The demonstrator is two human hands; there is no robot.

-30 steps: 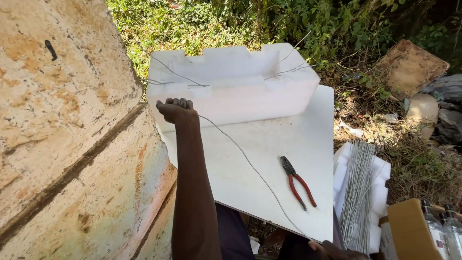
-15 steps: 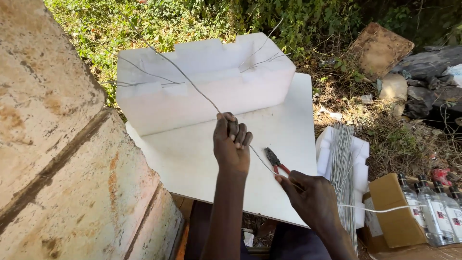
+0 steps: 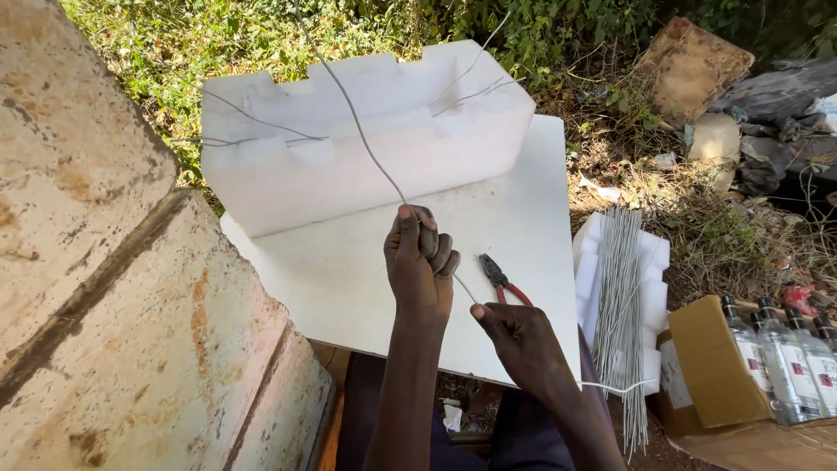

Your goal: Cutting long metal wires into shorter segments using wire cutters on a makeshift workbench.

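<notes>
My left hand point(image 3: 420, 264) is closed around a long thin grey wire point(image 3: 350, 105) that runs up and away over a white foam block point(image 3: 349, 148). My right hand point(image 3: 523, 344) pinches the same wire just below the left hand, above a flat white board point(image 3: 349, 288). Red-handled pliers point(image 3: 501, 281) lie on the board right beside my right hand. The foam block stands at the far side of the board, with short wires stuck in it.
A bundle of cut straight wires point(image 3: 617, 305) lies on a foam piece to the right. A cardboard box with clear bottles point(image 3: 785, 349) sits at the lower right. A weathered stone wall point(image 3: 96, 288) fills the left. Grass and rubbish lie beyond.
My left hand has come back from the foam block toward me along the wire. My right hand has risen from the bottom edge and taken hold of the wire beside the pliers.
</notes>
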